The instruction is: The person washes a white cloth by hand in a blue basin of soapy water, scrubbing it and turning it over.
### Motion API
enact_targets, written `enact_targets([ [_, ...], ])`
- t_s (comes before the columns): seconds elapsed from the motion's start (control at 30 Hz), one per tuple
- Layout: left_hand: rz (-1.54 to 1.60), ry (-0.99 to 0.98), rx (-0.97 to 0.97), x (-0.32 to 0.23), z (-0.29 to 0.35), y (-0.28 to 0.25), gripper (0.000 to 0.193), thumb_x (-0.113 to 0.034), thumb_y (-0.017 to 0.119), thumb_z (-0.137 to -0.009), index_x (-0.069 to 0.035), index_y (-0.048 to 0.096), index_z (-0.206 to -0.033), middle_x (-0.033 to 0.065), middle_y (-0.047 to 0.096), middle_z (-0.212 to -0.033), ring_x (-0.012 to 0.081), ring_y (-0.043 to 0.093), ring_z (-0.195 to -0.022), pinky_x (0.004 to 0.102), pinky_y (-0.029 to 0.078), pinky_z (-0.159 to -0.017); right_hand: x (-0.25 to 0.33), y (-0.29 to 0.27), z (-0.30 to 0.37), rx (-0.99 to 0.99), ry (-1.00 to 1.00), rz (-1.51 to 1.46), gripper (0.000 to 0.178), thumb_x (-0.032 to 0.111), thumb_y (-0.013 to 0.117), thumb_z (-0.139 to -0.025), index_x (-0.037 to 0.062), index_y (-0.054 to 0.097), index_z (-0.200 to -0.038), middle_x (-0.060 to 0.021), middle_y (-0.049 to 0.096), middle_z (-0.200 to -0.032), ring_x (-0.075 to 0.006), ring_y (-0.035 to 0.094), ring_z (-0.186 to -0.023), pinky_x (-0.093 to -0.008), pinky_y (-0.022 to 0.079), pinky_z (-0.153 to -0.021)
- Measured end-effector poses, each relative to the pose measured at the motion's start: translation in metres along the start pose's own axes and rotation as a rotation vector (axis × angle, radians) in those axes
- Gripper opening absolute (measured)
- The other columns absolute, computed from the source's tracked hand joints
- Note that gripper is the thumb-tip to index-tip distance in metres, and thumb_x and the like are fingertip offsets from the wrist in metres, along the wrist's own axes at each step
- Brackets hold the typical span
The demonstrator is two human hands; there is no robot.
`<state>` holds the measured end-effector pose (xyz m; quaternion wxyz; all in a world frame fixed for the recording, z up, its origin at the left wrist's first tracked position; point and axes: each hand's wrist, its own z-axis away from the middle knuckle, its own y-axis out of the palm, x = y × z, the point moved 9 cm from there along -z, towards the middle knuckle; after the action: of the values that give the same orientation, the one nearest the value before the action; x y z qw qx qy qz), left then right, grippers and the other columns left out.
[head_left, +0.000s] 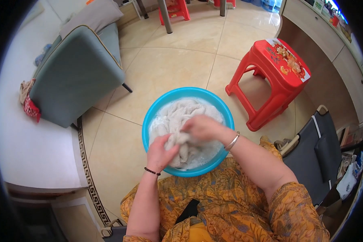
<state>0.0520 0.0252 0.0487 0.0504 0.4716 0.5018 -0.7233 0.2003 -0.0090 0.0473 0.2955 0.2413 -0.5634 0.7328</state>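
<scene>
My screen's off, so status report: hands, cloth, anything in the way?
Left hand gripping pale cloth; right hand on it, blurred, grip unclear. Cloth bunched in sudsy water, blue basin. Red stool right of basin, not blocking the hands.

1 round blue basin [187,91] stands upright, holding cloudy, sudsy water [207,154] that shows most at the near right. Wet, whitish cloth [181,109] lies bunched in it, heaped in loose folds toward the far side and gathered into tighter creases nearer.
</scene>
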Motion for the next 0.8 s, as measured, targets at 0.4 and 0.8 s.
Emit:
enact_targets([
  [0.4, -0.208, 0.171, 0.206, -0.038, 0.016, 0.028, 0.036, -0.034, 0.072, -0.070, -0.015, 0.067, -0.100, 0.0123, 0.055, -0.090, 0.0309, 0.056, -0.088, 0.0392, 0.048, -0.074, -0.056, -0.034, -0.003, -0.421, 0.283, 0.151, 0.030, 0.025, 0.064, -0.079, 0.0031, 0.065, -0.100, -0.0180, 0.065, -0.093, -0.0341, 0.061, -0.090, -0.0411, 0.049, -0.077],
  [0.8, -0.014, 0.293, 0.312, -0.050, 0.017, 0.043, 0.046, -0.027, 0.071, -0.072, -0.005, 0.061, -0.110, 0.0173, 0.060, -0.096, 0.0342, 0.057, -0.090, 0.0386, 0.047, -0.079, 0.070, -0.036, 0.052, -0.543, -0.283, -0.364, 0.028, 0.022, 0.067, -0.078, 0.0004, 0.065, -0.096, -0.0159, 0.063, -0.084, -0.0320, 0.060, -0.077, -0.0369, 0.048, -0.070],
])
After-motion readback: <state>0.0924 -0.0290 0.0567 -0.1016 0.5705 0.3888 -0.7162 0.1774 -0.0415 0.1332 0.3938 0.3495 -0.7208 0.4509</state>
